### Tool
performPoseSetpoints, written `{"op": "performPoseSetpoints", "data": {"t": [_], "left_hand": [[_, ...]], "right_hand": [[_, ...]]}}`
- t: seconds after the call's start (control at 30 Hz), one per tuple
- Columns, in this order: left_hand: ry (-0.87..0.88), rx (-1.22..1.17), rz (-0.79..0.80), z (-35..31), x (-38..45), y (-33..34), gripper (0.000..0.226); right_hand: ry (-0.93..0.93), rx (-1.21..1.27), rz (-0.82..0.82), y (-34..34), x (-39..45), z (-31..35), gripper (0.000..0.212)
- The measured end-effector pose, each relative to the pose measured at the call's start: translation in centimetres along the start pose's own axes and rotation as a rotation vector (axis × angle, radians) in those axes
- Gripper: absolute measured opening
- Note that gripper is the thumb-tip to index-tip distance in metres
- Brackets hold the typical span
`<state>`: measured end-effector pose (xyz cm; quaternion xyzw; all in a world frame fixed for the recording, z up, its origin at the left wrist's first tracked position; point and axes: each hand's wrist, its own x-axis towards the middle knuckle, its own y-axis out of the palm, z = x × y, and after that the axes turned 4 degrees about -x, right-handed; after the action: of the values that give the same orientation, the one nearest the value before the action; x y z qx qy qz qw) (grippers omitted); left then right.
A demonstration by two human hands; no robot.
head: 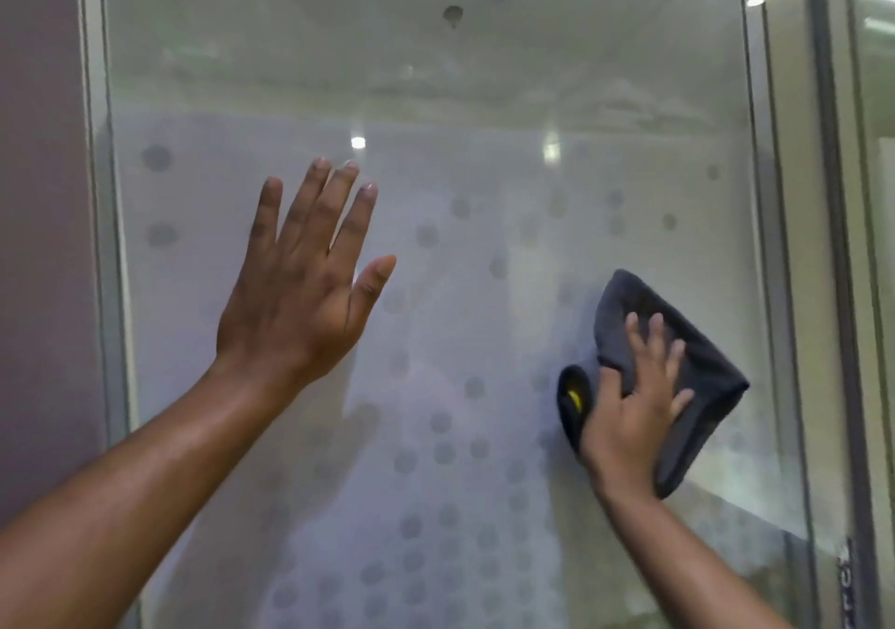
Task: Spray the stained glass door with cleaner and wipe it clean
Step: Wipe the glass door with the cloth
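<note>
Step in hand: wiping. The glass door [484,96] fills the view, upright in its metal frame [104,241]; its lower part carries a frosted band with a pattern of grey dots [440,421].

Right hand [634,401]: fingers spread flat over a folded dark grey microfibre cloth [697,386], pressing it against the glass at the right side of the frosted band. A yellow tag [575,396] shows at the cloth's left fold. The thumb appears to pinch a fold, so the cloth is both held and pressed.

Left hand [300,289]: empty, fingers extended and slightly apart, palm toward the glass. Whether it touches the pane cannot be told; it probably braces the door.

No spray bottle in view. No wet film or distinct stain can be made out; the pane is hazy with reflections.

Judgement on technique: keep the palm flat so pressure spreads evenly, work in overlapping passes from the top downward, and refold to a clean face once soiled. The left hand should steady on the frame, not the glass, or it risks leaving fresh prints.
</note>
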<state>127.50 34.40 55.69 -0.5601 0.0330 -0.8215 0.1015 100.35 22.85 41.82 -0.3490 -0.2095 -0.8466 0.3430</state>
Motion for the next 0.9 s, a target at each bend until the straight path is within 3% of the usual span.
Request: {"op": "performPoseSetpoints", "data": {"t": [0.07, 0.2, 0.23, 0.27, 0.33, 0.37, 0.43, 0.57, 0.63, 0.7, 0.83, 0.87, 0.9], "left_hand": [[0.001, 0.000, 0.001, 0.0, 0.0, 0.0, 0.072], [-0.015, 0.013, 0.026, 0.0, 0.0, -0.1, 0.072], [-0.030, 0.013, 0.035, 0.0, 0.0, -0.1, 0.072], [-0.044, 0.014, 0.046, -0.1, 0.1, -0.1, 0.071], [-0.056, 0.018, 0.063, -0.2, 0.2, -0.1, 0.070], [-0.061, 0.023, 0.067, -0.2, 0.2, -0.2, 0.070], [-0.062, 0.024, 0.069, -0.3, 0.2, -0.2, 0.070], [-0.071, 0.024, 0.068, -0.4, 0.2, -0.4, 0.069], [-0.066, 0.029, 0.072, -0.4, 0.2, -0.5, 0.068], [-0.071, 0.037, 0.082, -0.4, 0.2, -0.5, 0.068], [-0.084, 0.038, 0.082, -0.5, 0.3, -0.4, 0.069], [-0.082, 0.044, 0.082, -0.6, 0.3, -0.4, 0.070], [-0.079, 0.046, 0.086, -0.6, 0.4, -0.4, 0.070]], "right_hand": [[-0.095, -0.070, 0.020, 1.6, -1.7, 3.7, 0.072], [-0.872, -0.220, 0.290, 1.4, 4.5, 6.4, 0.073], [-0.893, -0.225, 0.288, 1.1, 7.7, 7.0, 0.072], [-0.779, -0.189, 0.243, 0.9, 10.8, 8.0, 0.071], [-0.397, -0.068, 0.106, 1.4, 13.9, 10.7, 0.069], [-0.297, -0.049, 0.062, 2.3, 13.7, 12.5, 0.069], [-0.458, -0.102, 0.075, 3.9, 11.3, 15.2, 0.071], [-1.103, -0.208, 0.344, 4.5, 8.7, 15.9, 0.071], [-1.196, -0.224, 0.369, 3.8, 11.5, 15.1, 0.069], [-1.026, -0.203, 0.279, 2.8, 14.1, 13.2, 0.067], [-0.288, 0.006, 0.041, 1.4, 14.6, 11.0, 0.066], [-0.203, 0.015, 0.027, 2.0, 12.6, 11.7, 0.068], [-0.229, -0.005, 0.042, 2.6, 9.9, 12.6, 0.070]]}}
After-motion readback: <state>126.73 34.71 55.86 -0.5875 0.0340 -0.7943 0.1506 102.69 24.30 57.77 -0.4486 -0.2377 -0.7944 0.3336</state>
